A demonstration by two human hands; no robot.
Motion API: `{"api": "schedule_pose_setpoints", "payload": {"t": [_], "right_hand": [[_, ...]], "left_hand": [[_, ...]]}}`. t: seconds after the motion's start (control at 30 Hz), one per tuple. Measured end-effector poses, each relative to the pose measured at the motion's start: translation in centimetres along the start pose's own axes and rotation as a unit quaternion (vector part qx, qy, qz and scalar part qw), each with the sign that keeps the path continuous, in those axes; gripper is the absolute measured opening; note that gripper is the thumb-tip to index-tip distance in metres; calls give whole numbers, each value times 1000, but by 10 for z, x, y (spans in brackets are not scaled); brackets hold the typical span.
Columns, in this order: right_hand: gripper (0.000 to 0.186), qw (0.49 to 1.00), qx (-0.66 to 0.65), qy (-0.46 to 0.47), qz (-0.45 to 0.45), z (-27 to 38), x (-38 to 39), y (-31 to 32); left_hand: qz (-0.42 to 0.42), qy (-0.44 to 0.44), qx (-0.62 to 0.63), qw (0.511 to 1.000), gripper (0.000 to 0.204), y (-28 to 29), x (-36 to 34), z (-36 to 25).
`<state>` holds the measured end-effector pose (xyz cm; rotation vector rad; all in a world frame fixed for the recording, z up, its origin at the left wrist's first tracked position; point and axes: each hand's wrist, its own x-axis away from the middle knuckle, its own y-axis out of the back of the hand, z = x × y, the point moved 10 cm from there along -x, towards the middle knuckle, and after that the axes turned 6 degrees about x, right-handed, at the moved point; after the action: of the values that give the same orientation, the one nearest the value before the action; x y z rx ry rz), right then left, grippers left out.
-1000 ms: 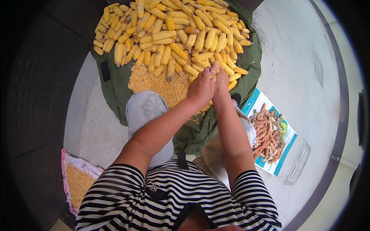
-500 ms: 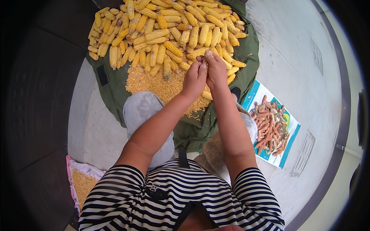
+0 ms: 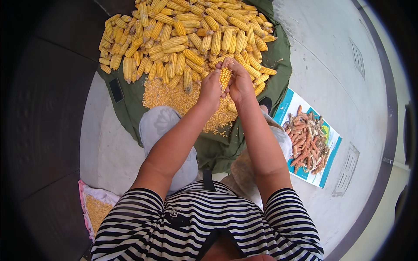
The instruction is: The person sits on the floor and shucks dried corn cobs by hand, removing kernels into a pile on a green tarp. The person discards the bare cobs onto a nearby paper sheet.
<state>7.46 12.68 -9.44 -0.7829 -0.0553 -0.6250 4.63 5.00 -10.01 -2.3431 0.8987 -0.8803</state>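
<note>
Gripping one corn cob [image 3: 225, 76] between both palms, you hold it upright over the loose kernels [image 3: 183, 98] on the green tarp [image 3: 130, 104]; your left hand [image 3: 210, 88] and right hand [image 3: 241, 83] close round it. It looks partly stripped (bare tip showing). Judging by the spent cobs [image 3: 307, 143], some work is done, yet the cob pile [image 3: 183, 39] remains large.

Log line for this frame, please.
hands: left and right grip cob | below: kernels on tarp | right: bare cobs
</note>
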Motion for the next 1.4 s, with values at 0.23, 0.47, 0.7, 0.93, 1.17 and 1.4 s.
{"api": "schedule_pose_setpoints", "payload": {"t": [0.23, 0.47, 0.7, 0.93, 1.17, 1.4], "right_hand": [[22, 989, 47, 50, -133, -5, 0, 20], [16, 994, 74, -39, -75, -13, 0, 13], [22, 989, 68, 55, -116, -16, -6, 25], [8, 988, 18, 9, -154, -36, -8, 44], [16, 981, 19, -129, -141, -41, 8, 38], [16, 975, 110, -53, -185, -36, 0, 47]], "left_hand": [[-66, 1, -115, 991, 38, 13, -3, 13], [-73, 54, -29, 995, 30, 13, -3, 10], [-58, -42, -199, 977, 34, 14, -10, 5], [-60, -116, -306, 943, 38, 23, -20, 16], [-50, 142, 124, 981, 26, 16, -8, 30], [-92, 148, -12, 985, 30, 27, -6, 38]]}}
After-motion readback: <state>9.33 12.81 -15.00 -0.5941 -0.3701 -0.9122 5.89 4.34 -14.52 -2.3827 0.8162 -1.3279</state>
